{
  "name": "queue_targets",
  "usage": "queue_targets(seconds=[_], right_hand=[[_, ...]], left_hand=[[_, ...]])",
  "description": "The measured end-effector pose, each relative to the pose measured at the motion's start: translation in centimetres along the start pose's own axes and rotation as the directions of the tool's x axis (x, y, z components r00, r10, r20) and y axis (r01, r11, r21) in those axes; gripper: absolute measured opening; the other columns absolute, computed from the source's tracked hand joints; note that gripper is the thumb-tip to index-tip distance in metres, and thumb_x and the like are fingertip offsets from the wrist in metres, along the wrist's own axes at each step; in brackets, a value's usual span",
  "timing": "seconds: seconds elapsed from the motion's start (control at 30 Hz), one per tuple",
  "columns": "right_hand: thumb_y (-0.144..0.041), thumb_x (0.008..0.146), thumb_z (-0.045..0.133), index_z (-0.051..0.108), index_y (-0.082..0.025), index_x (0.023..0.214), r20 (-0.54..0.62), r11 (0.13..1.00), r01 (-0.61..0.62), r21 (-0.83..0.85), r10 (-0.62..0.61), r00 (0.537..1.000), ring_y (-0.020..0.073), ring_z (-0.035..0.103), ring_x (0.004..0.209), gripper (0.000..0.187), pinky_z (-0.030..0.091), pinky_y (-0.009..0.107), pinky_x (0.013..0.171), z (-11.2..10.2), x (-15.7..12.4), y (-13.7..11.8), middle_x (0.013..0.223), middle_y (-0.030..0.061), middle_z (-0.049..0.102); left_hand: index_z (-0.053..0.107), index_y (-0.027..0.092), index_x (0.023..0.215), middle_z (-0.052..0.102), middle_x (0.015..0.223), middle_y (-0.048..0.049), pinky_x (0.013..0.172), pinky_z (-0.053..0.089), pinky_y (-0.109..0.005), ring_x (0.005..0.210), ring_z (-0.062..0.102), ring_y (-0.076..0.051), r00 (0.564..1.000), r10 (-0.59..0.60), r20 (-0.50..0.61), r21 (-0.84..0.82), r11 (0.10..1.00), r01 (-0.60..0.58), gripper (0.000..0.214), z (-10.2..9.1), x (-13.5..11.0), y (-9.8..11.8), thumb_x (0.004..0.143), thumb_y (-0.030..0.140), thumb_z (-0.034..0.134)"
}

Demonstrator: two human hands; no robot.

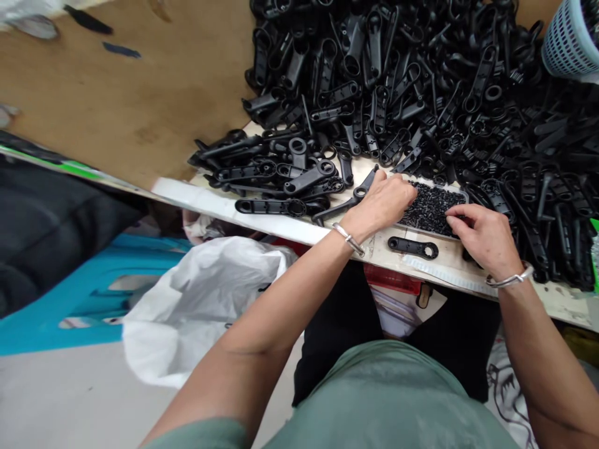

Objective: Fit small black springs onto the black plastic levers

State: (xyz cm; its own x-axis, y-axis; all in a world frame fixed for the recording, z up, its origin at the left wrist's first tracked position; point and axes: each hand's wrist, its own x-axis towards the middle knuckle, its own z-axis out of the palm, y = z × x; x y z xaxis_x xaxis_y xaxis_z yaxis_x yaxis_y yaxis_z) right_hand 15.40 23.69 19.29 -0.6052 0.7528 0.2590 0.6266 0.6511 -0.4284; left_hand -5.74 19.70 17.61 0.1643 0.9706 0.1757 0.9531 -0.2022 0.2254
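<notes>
My L hand [381,202] curls narrow at the tray [461,194] edge, R hand [484,234] pinches in the screws [428,209]; can't tell what's held. Lever [412,247] lies near, pile [421,81] behind.

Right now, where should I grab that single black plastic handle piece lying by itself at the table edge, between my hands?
Pinch the black plastic handle piece across its narrow middle shaft, coming straight down from above. It lies flat and alone on the wooden table, long sides free, its ringed ends wider and harder to pinch. The left hand is nearest.
</notes>
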Motion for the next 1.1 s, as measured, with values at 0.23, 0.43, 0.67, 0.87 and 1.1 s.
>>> queue_targets(seconds=[0.23, 0.43, 0.67, 0.87, 1.1], right_hand=[[-0.030, 0.083, 0.062, 0.075, -0.020, 0.090, 0.037, 0.935, -0.198, 0.295, 0.195, 0.980, 0.0161, 0.061, 0.058, 0.018, 0.048, 0.029, 0.059, 0.3, -0.5, -0.5, 0.069, 0.0020, 0.068], [-0.031, 0.070, 0.076, 0.072, -0.015, 0.083, 0.201, 0.573, -0.391, 0.721, 0.367, 0.908, 0.0095, 0.052, 0.045, 0.021, 0.040, 0.021, 0.042, 0.4, -0.3, -2.3, 0.063, 0.0023, 0.066], [-0.026, 0.063, 0.084, 0.073, -0.016, 0.081, 0.188, 0.413, -0.327, 0.850, 0.344, 0.920, 0.0107, 0.060, 0.055, 0.024, 0.049, 0.020, 0.050, 1.1, -0.6, -3.8, 0.063, 0.0015, 0.067], [-0.023, 0.061, 0.086, 0.072, -0.016, 0.079, 0.109, 0.378, -0.245, 0.893, 0.347, 0.932, 0.0110, 0.062, 0.056, 0.023, 0.050, 0.019, 0.049, 1.6, -0.9, -4.9, 0.064, 0.0006, 0.067], [-0.022, 0.064, 0.083, 0.073, -0.019, 0.080, 0.067, 0.409, -0.204, 0.889, 0.323, 0.944, 0.0109, 0.060, 0.054, 0.019, 0.049, 0.020, 0.048, 1.8, -1.5, -5.2, 0.066, -0.0007, 0.068]], left_hand=[[0.062, 0.013, 0.082, 0.066, 0.089, -0.0079, 0.083, 0.039, -0.037, 0.096, 0.057, -0.025, 0.996, -0.049, -0.080, -0.043, 0.998, 0.046, 0.024, -0.5, -0.9, 0.3, 0.085, -0.001, 0.043], [0.063, 0.013, 0.080, 0.066, 0.077, -0.0012, 0.075, 0.046, -0.029, 0.076, 0.060, -0.014, 0.936, -0.277, -0.217, -0.620, 0.780, 0.086, 0.010, -0.7, -1.2, -0.3, 0.082, 0.005, 0.058], [0.062, 0.012, 0.085, 0.069, 0.078, 0.0000, 0.075, 0.055, -0.022, 0.077, 0.068, -0.011, 0.880, -0.457, -0.126, -0.982, 0.186, -0.044, 0.018, -0.5, -3.3, 1.3, 0.071, 0.003, 0.069], [0.062, 0.012, 0.084, 0.069, 0.075, 0.0004, 0.073, 0.056, -0.018, 0.077, 0.070, -0.010, 0.884, -0.451, -0.123, -0.991, 0.107, -0.083, 0.022, -0.8, -4.4, 2.9, 0.068, -0.001, 0.070], [0.062, 0.013, 0.085, 0.069, 0.078, 0.0005, 0.072, 0.055, -0.018, 0.079, 0.070, -0.011, 0.887, -0.437, -0.149, -0.983, 0.161, -0.086, 0.023, -1.2, -5.2, 4.0, 0.068, 0.000, 0.071]])
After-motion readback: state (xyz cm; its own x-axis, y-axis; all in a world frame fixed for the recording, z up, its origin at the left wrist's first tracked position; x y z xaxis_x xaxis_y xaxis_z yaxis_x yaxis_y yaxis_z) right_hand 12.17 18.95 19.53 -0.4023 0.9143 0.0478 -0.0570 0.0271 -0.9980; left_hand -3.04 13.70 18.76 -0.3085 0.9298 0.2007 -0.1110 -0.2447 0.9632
